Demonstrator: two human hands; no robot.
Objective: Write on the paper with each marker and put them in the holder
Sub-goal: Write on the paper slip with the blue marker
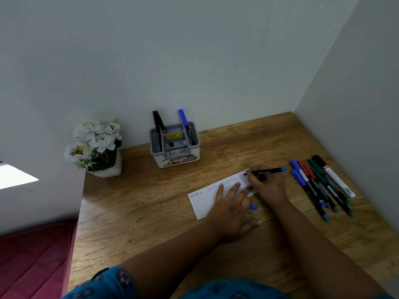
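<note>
A white paper strip [201,201] lies on the wooden desk with a word written on it three times. My left hand [232,205] presses flat on the strip, and a blue cap [253,207] sticks out between its fingers. My right hand [267,184] grips a black marker [269,170] with a blue end, its tip touching the paper's far right end. The grey holder [174,145] stands at the back by the wall, holding a black marker [158,126] and a blue-capped marker [186,126].
Several capped markers [321,186] in blue, red, green and black lie in a row right of the paper, near the side wall. A pot of white flowers [97,145] stands at the desk's back left corner. A red quilted surface [32,260] lies left of the desk.
</note>
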